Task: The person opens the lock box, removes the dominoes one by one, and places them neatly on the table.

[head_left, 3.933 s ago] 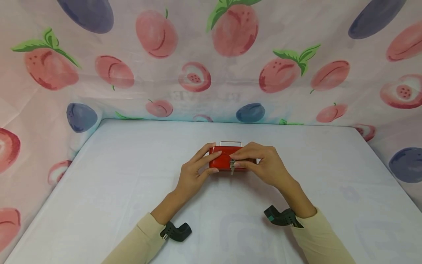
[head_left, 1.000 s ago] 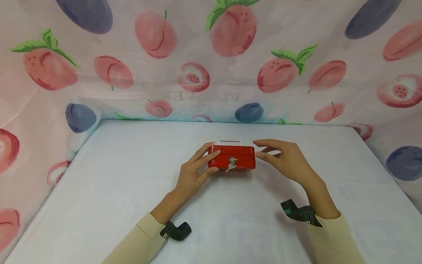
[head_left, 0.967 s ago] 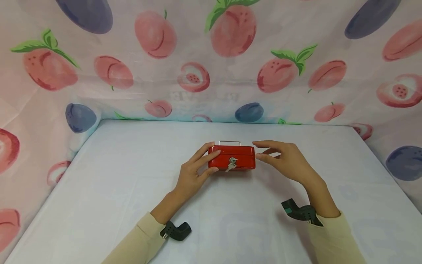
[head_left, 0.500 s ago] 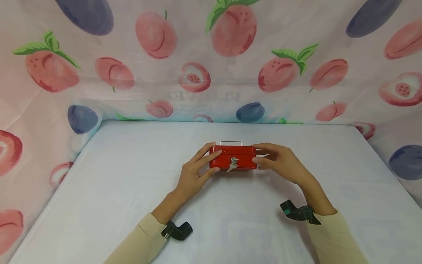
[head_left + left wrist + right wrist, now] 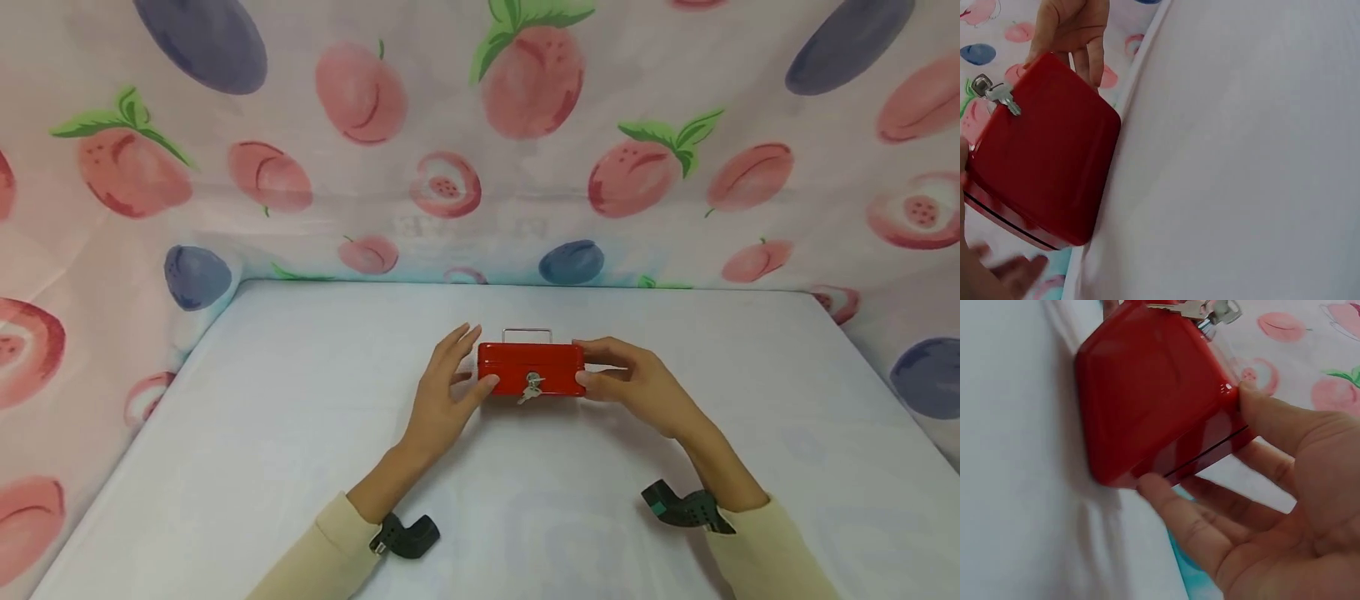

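Note:
A small red cash box point(image 5: 506, 379) sits mid-table with its lid down and its wire handle point(image 5: 527, 331) raised. Keys point(image 5: 530, 390) hang from the lock on its front. My right hand point(image 5: 637, 383) grips the right end, thumb at the front corner and fingers reaching behind. My left hand point(image 5: 438, 408) is at the left end with its fingers spread and fairly straight, off the box. Its thumb lies at the front left corner; contact is hard to tell. In the right wrist view, the box point(image 5: 1141, 394) shows a broad face that looks like its underside.
A white cloth covers the table point(image 5: 480, 500). Behind it and at the sides hangs a fruit-print curtain point(image 5: 517, 192). Black wrist mounts point(image 5: 408, 536) are strapped to both forearms.
The right hand left the keys, moved right, then took hold of the box's right end. The left fingers lifted off the lid and spread. The keys now hang free.

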Demonstrator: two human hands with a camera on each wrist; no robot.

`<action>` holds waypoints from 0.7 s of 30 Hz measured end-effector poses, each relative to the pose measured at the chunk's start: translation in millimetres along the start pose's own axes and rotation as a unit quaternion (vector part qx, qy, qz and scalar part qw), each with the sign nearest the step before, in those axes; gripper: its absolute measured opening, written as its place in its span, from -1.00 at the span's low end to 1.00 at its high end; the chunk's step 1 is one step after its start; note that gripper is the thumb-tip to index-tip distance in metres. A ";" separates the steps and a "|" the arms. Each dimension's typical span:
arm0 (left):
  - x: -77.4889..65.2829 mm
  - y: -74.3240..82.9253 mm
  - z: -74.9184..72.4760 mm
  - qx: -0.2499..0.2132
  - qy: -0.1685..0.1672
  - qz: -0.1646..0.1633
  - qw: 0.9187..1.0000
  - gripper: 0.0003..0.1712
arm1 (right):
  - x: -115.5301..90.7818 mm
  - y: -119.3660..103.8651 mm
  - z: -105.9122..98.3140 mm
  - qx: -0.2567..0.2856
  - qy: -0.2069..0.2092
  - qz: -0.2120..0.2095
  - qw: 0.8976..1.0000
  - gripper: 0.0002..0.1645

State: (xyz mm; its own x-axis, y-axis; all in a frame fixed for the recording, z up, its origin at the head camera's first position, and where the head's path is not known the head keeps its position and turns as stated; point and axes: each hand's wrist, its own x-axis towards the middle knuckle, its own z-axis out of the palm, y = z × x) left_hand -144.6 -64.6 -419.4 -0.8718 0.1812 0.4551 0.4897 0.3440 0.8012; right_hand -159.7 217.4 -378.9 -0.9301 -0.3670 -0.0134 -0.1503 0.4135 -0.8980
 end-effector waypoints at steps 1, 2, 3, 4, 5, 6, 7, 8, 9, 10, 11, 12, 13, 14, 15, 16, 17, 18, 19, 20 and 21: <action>-1.4 1.7 -0.5 -0.003 0.001 -0.024 1.000 -0.29 | -1.1 0.7 1.7 0.005 0.000 -0.001 1.000 -0.41; -2.7 3.7 -1.0 -0.009 -0.002 -0.048 0.999 -0.31 | -2.2 1.2 3.4 0.006 0.003 -0.003 1.000 -0.39; -4.1 5.7 -1.6 -0.022 -0.006 -0.069 0.997 -0.32 | -3.4 1.5 5.2 0.005 0.007 -0.005 1.000 -0.39; -5.3 7.8 -2.3 -0.036 -0.010 -0.089 0.995 -0.33 | -4.6 1.8 6.7 0.003 0.012 -0.007 1.000 -0.38; -6.5 9.9 -3.0 -0.051 -0.015 -0.106 0.993 -0.34 | -5.8 2.4 8.3 -0.001 0.016 -0.011 1.000 -0.37; -7.4 11.8 -3.7 -0.064 -0.019 -0.121 0.990 -0.34 | -7.2 2.7 9.7 -0.004 0.022 -0.013 1.000 -0.36; -8.2 13.2 -4.1 -0.075 -0.022 -0.132 0.988 -0.35 | -8.6 2.9 11.0 -0.005 0.026 -0.016 1.000 -0.36; -8.9 14.4 -4.5 -0.088 -0.023 -0.141 0.986 -0.35 | -10.0 3.0 12.3 -0.005 0.030 -0.019 0.999 -0.37; -9.3 15.2 -4.6 -0.098 -0.023 -0.147 0.984 -0.36 | -11.3 3.2 13.6 -0.005 0.034 -0.022 0.999 -0.38; -9.7 15.8 -4.5 -0.105 -0.022 -0.150 0.983 -0.36 | -12.5 3.3 14.9 -0.007 0.039 -0.026 0.999 -0.39; -9.9 16.1 -4.2 -0.113 -0.021 -0.153 0.982 -0.36 | -13.6 3.2 16.4 -0.007 0.044 -0.029 0.999 -0.41; -10.1 16.4 -3.6 -0.123 -0.020 -0.155 0.980 -0.36 | -14.6 2.8 18.0 -0.006 0.049 -0.032 0.998 -0.43; -10.3 17.0 -3.1 -0.134 -0.019 -0.156 0.978 -0.35 | -15.4 2.5 19.7 -0.002 0.053 -0.036 0.998 -0.45; -10.6 17.9 -2.7 -0.144 -0.017 -0.158 0.977 -0.35 | -16.0 2.3 21.6 0.002 0.057 -0.041 0.997 -0.47; -10.6 19.2 -2.5 -0.153 -0.014 -0.159 0.975 -0.34 | -16.4 2.2 23.5 0.007 0.062 -0.046 0.997 -0.49; -10.7 21.3 -2.6 -0.159 -0.012 -0.156 0.975 -0.34 | -16.7 2.1 25.6 0.014 0.066 -0.050 0.997 -0.51; -10.6 24.6 -3.3 -0.162 -0.009 -0.153 0.975 -0.34 | -16.8 2.3 27.6 0.022 0.069 -0.054 0.996 -0.51; -10.6 28.0 -4.1 -0.165 -0.005 -0.149 0.975 -0.34 | -16.7 2.8 29.7 0.026 0.073 -0.060 0.995 -0.50; -10.5 31.6 -5.2 -0.164 -0.002 -0.144 0.976 -0.34 | -16.5 3.5 31.6 0.033 0.076 -0.064 0.994 -0.48; -10.3 35.1 -6.4 -0.161 0.001 -0.139 0.977 -0.34 | -16.1 4.2 33.5 0.037 0.079 -0.071 0.994 -0.46; -9.9 38.1 -7.3 -0.159 0.004 -0.134 0.978 -0.35 | -15.8 5.1 35.1 0.040 0.082 -0.075 0.993 -0.45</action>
State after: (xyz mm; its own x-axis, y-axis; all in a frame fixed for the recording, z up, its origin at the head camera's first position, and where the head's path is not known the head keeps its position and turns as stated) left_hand -117.2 -60.1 -390.6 -0.9699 0.1162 0.2139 0.2233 0.0750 0.9719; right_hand -134.0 196.1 -398.7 -0.9423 -0.2760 0.1893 -0.2705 0.2949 -0.9165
